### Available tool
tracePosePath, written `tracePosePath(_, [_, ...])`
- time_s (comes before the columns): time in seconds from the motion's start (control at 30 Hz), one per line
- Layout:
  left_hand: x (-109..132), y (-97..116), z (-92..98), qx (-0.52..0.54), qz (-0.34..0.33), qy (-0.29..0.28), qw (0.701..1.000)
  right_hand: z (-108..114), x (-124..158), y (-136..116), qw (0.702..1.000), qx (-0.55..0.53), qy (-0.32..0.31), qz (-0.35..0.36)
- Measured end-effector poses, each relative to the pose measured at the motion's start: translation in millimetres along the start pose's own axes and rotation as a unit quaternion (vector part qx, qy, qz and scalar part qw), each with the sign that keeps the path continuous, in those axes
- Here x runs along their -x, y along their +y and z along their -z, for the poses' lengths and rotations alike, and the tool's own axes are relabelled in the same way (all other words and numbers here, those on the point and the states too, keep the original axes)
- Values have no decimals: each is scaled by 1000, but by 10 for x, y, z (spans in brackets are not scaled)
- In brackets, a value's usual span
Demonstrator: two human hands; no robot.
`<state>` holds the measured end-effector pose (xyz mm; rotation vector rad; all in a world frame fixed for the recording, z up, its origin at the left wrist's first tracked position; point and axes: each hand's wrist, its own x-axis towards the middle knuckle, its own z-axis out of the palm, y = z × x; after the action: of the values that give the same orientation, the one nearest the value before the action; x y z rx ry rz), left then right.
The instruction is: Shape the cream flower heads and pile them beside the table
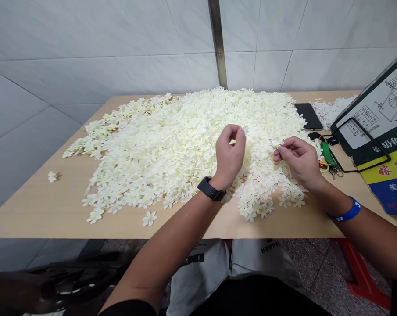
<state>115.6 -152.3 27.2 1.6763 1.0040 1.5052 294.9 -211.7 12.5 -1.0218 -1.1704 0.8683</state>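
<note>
A broad heap of cream-white artificial flowers (172,145) covers much of the wooden table. My left hand (230,153), with a black watch on its wrist, is closed in a pinch above the heap. Something small and pale shows at its fingertips, too faint to name. To the right, my right hand (298,159) pinches a white artificial flower (276,143) between thumb and fingers. The two hands are apart, both over the right part of the heap.
A phone (308,116) lies right of the heap, with a pile of small white pieces (333,110) beyond it. Keys with a green holder (326,151) lie near a printed cardboard box (379,127). One loose flower (52,176) sits far left. A tiled wall backs the table.
</note>
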Motion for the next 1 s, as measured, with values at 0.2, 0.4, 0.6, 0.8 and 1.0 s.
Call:
tracePosePath(0.2, [33, -69, -40, -69, -34, -25, 997, 15, -23, 20, 999, 22, 25, -14])
tracePosePath(0.4, [150, 24, -88, -57, -142, -113, 982, -14, -17, -2, 999, 26, 17, -26])
tracePosePath(0.6, [146, 9, -94, -38, -131, -115, 984, -34, -9, -10, 999, 14, -15, -35])
tracePosePath(0.8, [129, 21, -98, 11, -80, -128, 989, -43, -4, -34, 999, -1, -19, -31])
tracePosePath(1.0, [130, 53, -89, 27, -47, -137, 989, -53, -4, -55, 999, -1, -20, -26])
